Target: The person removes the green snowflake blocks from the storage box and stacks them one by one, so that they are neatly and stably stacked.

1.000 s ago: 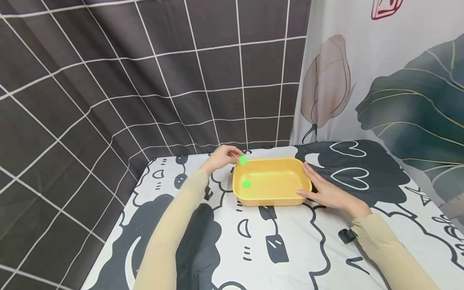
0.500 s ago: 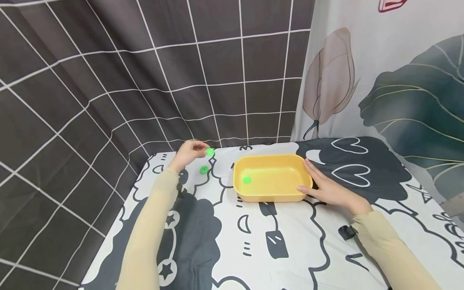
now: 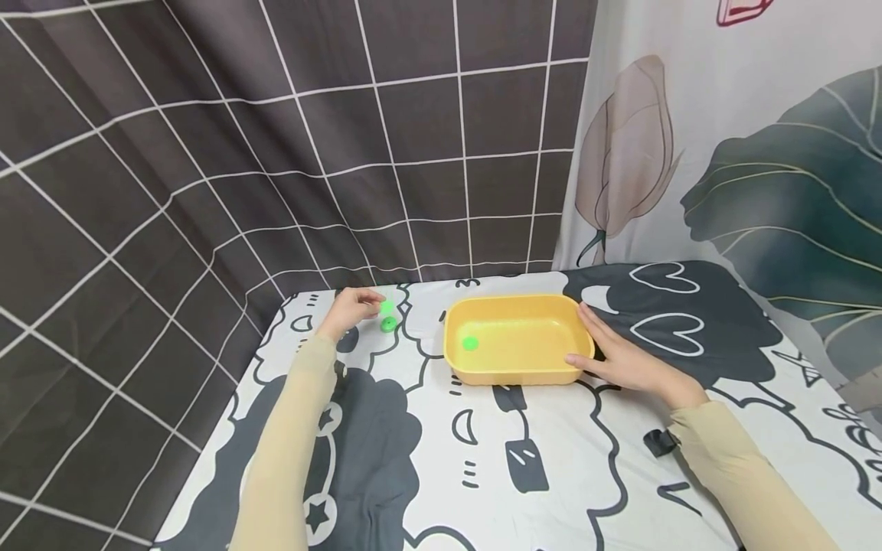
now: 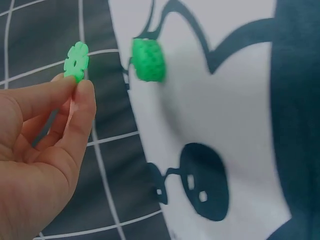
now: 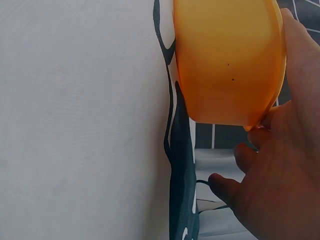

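Between thumb and fingertips, my left hand (image 3: 350,310) pinches a bright green notched plastic disc (image 4: 76,61) with a hole in its middle. The disc is held on edge, apart from a small stack of green discs (image 4: 148,60) on the cloth. In the head view this stack (image 3: 389,324) lies just to the right of the left hand. My right hand (image 3: 623,366) holds the right end of a yellow tub (image 3: 520,378), thumb on the near rim and fingers along the far part of that end. One green disc (image 3: 470,343) lies flat inside the tub, toward its left.
A white and black patterned cloth (image 3: 475,451) covers the surface under everything. Dark grid curtains (image 3: 331,138) hang behind and to the left, and a leaf-printed curtain (image 3: 765,176) hangs at the right.
With a green disc in its fingers, my left hand has moved left from the tub's far left corner, then down near the stack. The right hand stays on the tub.
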